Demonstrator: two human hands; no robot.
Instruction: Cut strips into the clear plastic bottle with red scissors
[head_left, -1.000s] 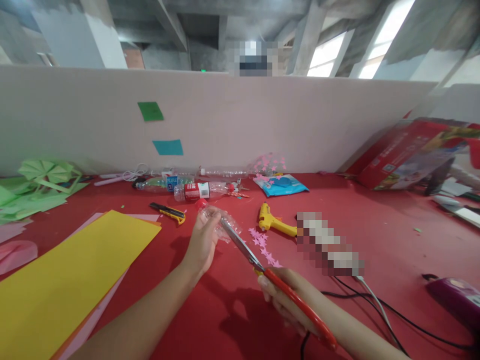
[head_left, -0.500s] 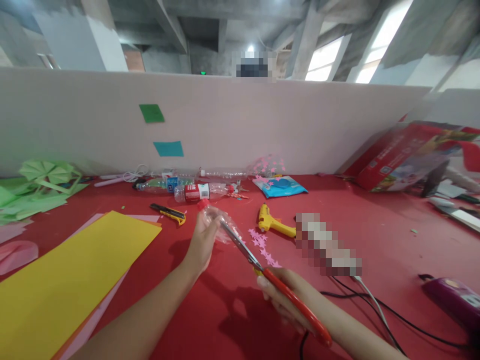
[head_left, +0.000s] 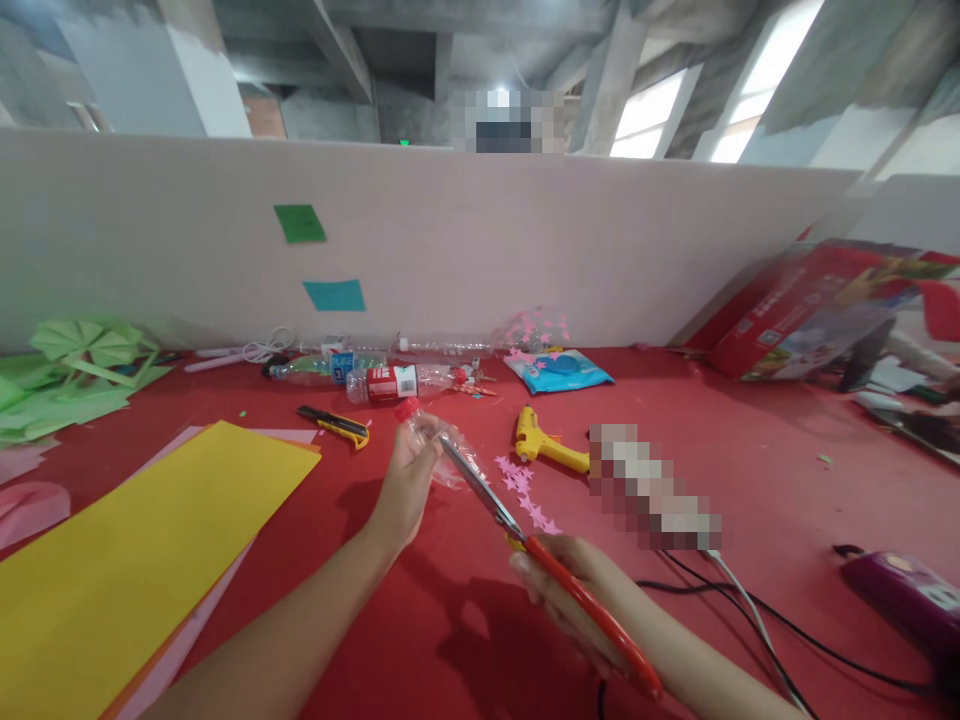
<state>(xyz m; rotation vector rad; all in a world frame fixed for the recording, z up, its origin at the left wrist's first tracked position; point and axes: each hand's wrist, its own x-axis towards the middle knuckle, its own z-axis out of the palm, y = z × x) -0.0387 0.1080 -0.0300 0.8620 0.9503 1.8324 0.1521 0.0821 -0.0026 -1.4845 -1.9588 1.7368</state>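
While our left hand (head_left: pixel 405 495) pinches the clear plastic bottle piece with a red cap (head_left: pixel 459 470) between thumb and fingers, our right hand (head_left: pixel 581 595) has its fingers wrapped around the long red-handled metal scissors (head_left: pixel 491 500). We see the blades reaching the plastic; can't tell if the tips bite. Bottle piece sits over the red tabletop (head_left: pixel 465 650), between the yellow-and-black utility knife (head_left: pixel 336 426) and the yellow glue gun (head_left: pixel 553 450). Pink star cutouts (head_left: pixel 528 492) lie just right of it. Behind it we've got a clear, red-labelled bottle (head_left: pixel 391 384) on its side.
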